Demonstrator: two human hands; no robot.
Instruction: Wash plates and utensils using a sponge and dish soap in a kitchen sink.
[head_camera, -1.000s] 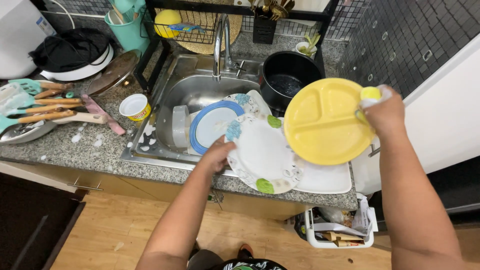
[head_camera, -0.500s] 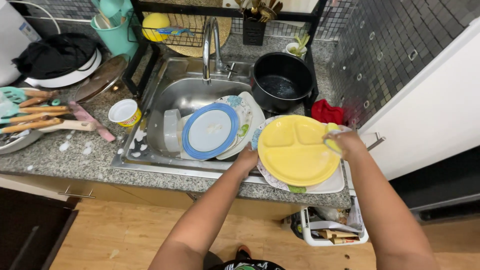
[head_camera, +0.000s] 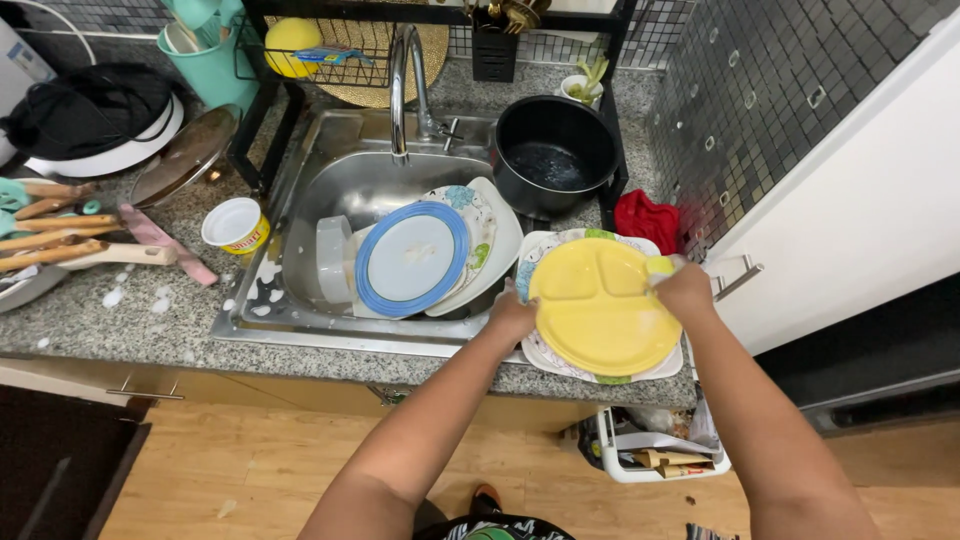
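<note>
Speckled granite counter (head_camera: 120, 330) is shown from above, with a steel sink (head_camera: 330, 160) set into it and dark mosaic tile at the back and right. At the picture's four o'clock, a yellow divided plate (head_camera: 598, 310) is held over a floral plate (head_camera: 545, 250) that rests on the counter edge just right of the sink. The yellow plate is gripped at its nine o'clock rim by the left hand (head_camera: 513, 315), fingers curled closed on the edge, and at its two o'clock rim by the right hand (head_camera: 687, 292), likewise closed on the rim; whether a small yellow-green object beside the right hand is also held cannot be told. Inside the sink, at the yellow plate's nine o'clock, a blue-rimmed plate (head_camera: 412, 258) is leaned on further plates beside a clear container (head_camera: 333, 258). A black pot (head_camera: 553, 152) is placed at the yellow plate's twelve o'clock, with a red cloth (head_camera: 647, 220) just beside it. A faucet (head_camera: 402, 80) is seen at the sink's twelve o'clock. Wooden-handled utensils (head_camera: 60, 235) and a small white cup (head_camera: 232, 225) are laid out on the counter at the sink's nine o'clock.
</note>
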